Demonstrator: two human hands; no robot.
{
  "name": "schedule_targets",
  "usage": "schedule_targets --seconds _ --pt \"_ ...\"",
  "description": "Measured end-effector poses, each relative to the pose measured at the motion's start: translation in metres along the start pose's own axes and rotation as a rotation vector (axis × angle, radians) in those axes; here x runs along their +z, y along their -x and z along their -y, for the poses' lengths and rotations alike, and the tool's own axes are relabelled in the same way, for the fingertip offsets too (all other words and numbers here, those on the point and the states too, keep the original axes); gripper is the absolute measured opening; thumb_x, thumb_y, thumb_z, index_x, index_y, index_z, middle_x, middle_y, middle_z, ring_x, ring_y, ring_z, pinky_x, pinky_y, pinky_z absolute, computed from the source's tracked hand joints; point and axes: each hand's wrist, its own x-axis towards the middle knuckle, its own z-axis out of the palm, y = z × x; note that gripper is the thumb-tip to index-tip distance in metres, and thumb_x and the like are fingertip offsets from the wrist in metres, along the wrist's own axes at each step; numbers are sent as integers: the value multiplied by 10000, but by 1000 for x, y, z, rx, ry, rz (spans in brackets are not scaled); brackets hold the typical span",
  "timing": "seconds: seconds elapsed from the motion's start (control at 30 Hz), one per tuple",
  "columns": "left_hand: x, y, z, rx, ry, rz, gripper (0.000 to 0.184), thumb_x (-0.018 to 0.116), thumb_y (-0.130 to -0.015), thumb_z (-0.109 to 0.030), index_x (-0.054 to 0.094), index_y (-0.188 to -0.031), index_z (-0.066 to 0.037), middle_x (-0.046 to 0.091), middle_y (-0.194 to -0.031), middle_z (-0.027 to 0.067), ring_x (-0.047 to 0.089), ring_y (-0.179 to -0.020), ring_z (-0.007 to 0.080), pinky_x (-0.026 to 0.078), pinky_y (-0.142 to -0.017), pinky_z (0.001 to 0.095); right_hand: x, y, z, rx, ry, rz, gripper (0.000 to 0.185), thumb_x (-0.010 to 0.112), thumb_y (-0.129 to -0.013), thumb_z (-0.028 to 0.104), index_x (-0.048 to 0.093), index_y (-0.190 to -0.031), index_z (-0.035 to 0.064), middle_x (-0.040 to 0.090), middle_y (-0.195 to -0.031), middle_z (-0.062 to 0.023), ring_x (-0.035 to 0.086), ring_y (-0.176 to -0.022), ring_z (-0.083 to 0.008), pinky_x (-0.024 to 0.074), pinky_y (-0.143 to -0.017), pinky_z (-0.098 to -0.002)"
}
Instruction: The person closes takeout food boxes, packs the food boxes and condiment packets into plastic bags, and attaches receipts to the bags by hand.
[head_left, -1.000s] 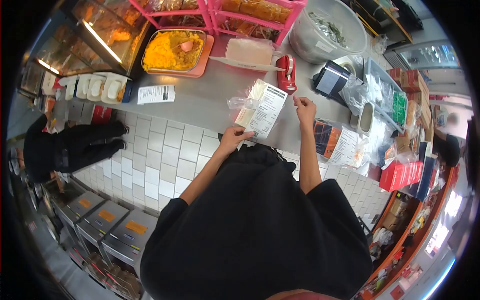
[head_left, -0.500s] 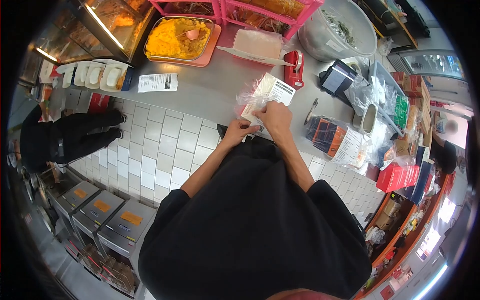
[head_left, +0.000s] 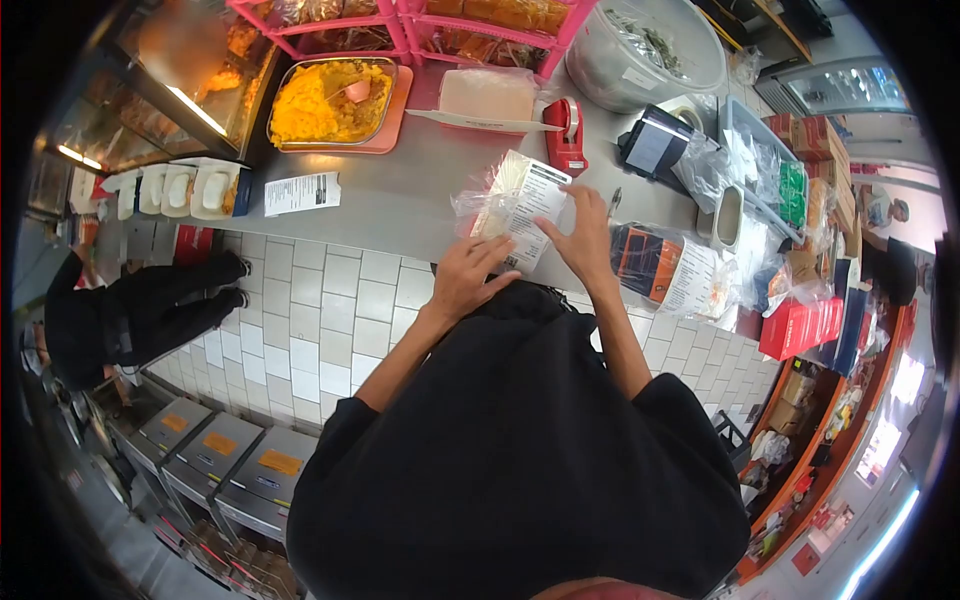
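Note:
In front of me at the counter's edge is a package in clear plastic [head_left: 478,203], with a long white printed receipt [head_left: 535,205] lying along its top. My left hand [head_left: 466,276] rests on the near left side of the package, its fingers stretched out over the lower part of the receipt. At the right edge of the receipt is my right hand [head_left: 584,238], thumb and fingers apart and nothing gripped. A red tape dispenser [head_left: 566,145] stands just beyond the package. To the right lies another bagged package [head_left: 648,262] with its own receipt [head_left: 690,280].
The steel counter [head_left: 400,195] holds a tray of yellow food [head_left: 330,105], a loose receipt [head_left: 302,194], an open carton [head_left: 485,100], a pen [head_left: 615,200], a tablet-like device [head_left: 655,143] and a large plastic tub [head_left: 650,60]. Another person [head_left: 130,320] stands at far left.
Both hands have loosened and spread; the right hand has moved right, off the package's middle. The receipt now lies flatter and more visible. The view has shifted slightly.

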Motion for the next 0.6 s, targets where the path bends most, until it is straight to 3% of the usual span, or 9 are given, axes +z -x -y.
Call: schedule_targets --seconds 0.03,0.13,0.23,0.3,0.33,0.43,0.53,0.6 --pt "0 -6 1 178 -51 -4 425 700 -892 -412 697 -1178 -97 740 -1106 50 701 -954 283 507 -910 411 4 -4 4 -54 3 -19 663 869 -707 385 588 -1212 60 553 -1321 -183 481 -1277 -350 410 -1028 -466" --pt "7 0 14 215 -116 125 405 703 -904 -351 677 -1200 -75 697 -1226 96 667 -1102 287 458 -1015 463 21 -20 23 -227 42 -32 663 844 -730 384 587 -1262 84 479 -1426 -192 358 -1395 -387 310 -1123 -530" --pt "10 25 54 51 157 334 483 719 -904 -305 609 -1310 -69 616 -1333 141 577 -1237 316 434 -1046 436 40 -35 25 -379 155 68 526 787 -779 305 612 -1226 88 452 -1459 -193 329 -1418 -397 257 -1151 -570" --pt "8 36 81 -314 290 363 551 716 -913 -299 546 -1381 -63 551 -1406 164 520 -1303 318 415 -1070 435 62 -41 10 -451 242 163 425 742 -796 238 638 -1177 80 456 -1464 -185 336 -1424 -379 241 -1149 -594" --pt "10 29 83 -399 323 320 569 713 -916 -301 529 -1398 -61 539 -1419 173 510 -1316 317 415 -1072 435 62 -41 12 -438 145 145 312 686 -780 133 666 -1080 53 561 -1362 -166 445 -1351 -354 318 -1120 -550" --pt "22 6 75 -464 384 60 588 707 -926 -314 505 -1413 -53 543 -1411 192 515 -1313 310 429 -1057 438 47 -33 15 -350 -38 52 157 668 -780 130 673 -913 47 683 -1033 -146 626 -1065 -339 447 -958 -485" --pt "45 -6 62 -470 728 209 641 697 -936 -372 458 -1435 -48 554 -1376 155 515 -1294 274 446 -1030 434 20 -24 13 -321 -61 -84 152 643 -760 85 650 -905 39 688 -883 -149 651 -873 -354 478 -853 -455" --pt "46 -19 40 -495 841 298 663 688 -945 -364 428 -1455 -30 546 -1362 134 521 -1273 262 440 -1038 426 -5 -14 16 -278 -98 -131 151 648 -754 75 641 -901 39 684 -891 -154 649 -881 -354 478 -860 -463"
